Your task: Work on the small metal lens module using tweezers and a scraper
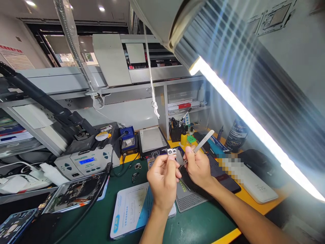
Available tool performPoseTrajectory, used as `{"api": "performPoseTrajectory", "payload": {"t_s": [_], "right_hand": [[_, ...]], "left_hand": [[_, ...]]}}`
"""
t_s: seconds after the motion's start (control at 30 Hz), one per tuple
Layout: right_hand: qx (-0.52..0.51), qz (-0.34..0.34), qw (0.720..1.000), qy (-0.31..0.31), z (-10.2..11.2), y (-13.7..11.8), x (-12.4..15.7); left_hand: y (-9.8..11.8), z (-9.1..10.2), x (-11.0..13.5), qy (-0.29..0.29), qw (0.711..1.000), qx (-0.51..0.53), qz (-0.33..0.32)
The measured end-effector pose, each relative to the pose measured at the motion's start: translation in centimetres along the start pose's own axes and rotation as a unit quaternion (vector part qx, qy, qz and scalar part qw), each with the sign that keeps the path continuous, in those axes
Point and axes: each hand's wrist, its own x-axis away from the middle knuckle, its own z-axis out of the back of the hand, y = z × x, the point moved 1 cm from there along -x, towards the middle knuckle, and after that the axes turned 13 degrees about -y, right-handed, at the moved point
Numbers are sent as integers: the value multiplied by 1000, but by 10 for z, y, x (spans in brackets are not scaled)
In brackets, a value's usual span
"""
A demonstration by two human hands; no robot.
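Has a small metal part (137, 166) on the green mat (198, 225), left of the left hand (165, 176). With that hand, pinches a dual-lens camera module (172, 151) between thumb and fingers, above the mat and left of the right hand (197, 166). With the right, grips metal tweezers (204, 140), broad end angled up and rightward.

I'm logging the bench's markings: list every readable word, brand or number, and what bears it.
Nothing reads with certainty:
Station: lettering and display, too blurred.
Black can: label, too blurred.
White box: print, too small.
Wall notice: red heading, too small.
White slab: dark marking, illegible.
Tweezers: faint mark, too small.
Dual-lens module: no legible text.
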Motion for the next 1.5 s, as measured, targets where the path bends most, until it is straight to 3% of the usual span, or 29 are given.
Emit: {"api": "performPoseTrajectory", "payload": {"t_s": [0.57, 1.5], "right_hand": [[-6, 3, 1000, -8, -1, 2, 1], [-3, 6, 1000, -13, 0, 1, 1]], "left_hand": [[-3, 2, 3, -21, 999, -24, -10], [-3, 1, 1, -2, 999, -46, -19]]}}
